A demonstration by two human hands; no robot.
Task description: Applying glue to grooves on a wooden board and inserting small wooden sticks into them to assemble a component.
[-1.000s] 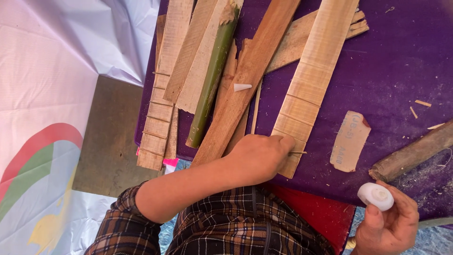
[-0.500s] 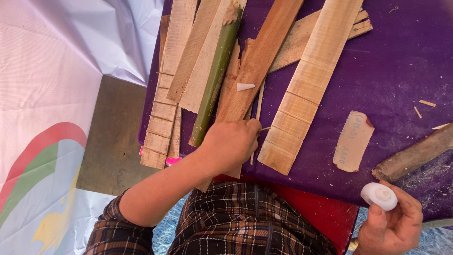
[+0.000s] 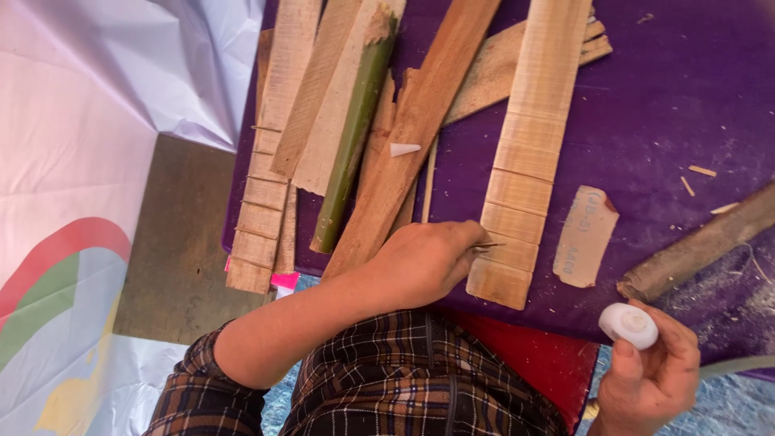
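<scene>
Shifted since half a second ago: my left hand (image 3: 424, 262) has slid right, off the brown plank and onto the near end of the pale bamboo slat.

Item, left fingers (image 3: 467, 240): pinched on a thin dark sliver (image 3: 489, 246) whose tip lies on the pale slat (image 3: 529, 153), close to one of its cross cuts. The grip is closed on the sliver; how firmly, I cannot tell.

Item, right hand (image 3: 650, 379): at the near right, clear of the cloth, thumb and fingers curled around a small white round cap (image 3: 628, 325), held up and grasped.

Item, nearby: a curled scrap of sandpaper (image 3: 584, 236) just right of the slat; a rough stick (image 3: 702, 246) further right; a brown plank (image 3: 416, 129), a green bamboo stalk (image 3: 355, 137) and more pale slats to the left, all on the purple cloth (image 3: 670, 89).

Risks, as I judge them: the sliver is slender and may snap or slip from the pinch; the slat lies loose and may skid if pressed; split edges may splinter my fingertips; the cap, held one-handed, may drop.
</scene>
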